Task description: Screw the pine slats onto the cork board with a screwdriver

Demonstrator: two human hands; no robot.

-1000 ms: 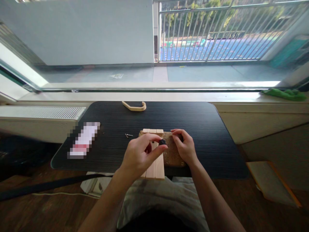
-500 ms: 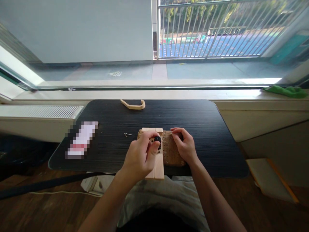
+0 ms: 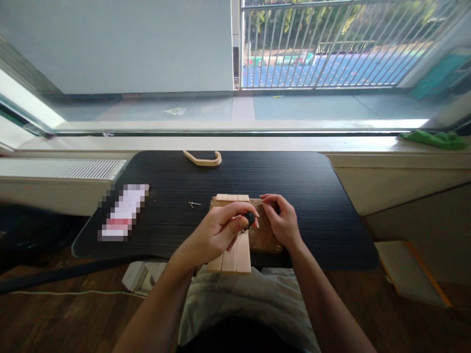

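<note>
My left hand (image 3: 217,233) pinches a small black knob-like tool (image 3: 249,218) between thumb and fingers, right over a wooden assembly. That assembly is a set of pale wooden slats (image 3: 235,255) lying across a brown perforated board (image 3: 263,235) at the near edge of the black table (image 3: 312,196). On the board's right side rests my right hand (image 3: 281,223), its fingers curled over the top edge and holding it down. Two small screws (image 3: 194,204) lie on the table just left of the board.
A curved wooden handle piece (image 3: 203,160) lies at the table's far edge. A pixelated white and red packet (image 3: 123,212) sits at the left. A green cloth (image 3: 434,139) lies on the window sill at the right. A radiator grille (image 3: 59,169) runs along the left.
My left hand has turned at the wrist, swinging the black knob a little to the right over the slats. The right hand has stayed on the board.
</note>
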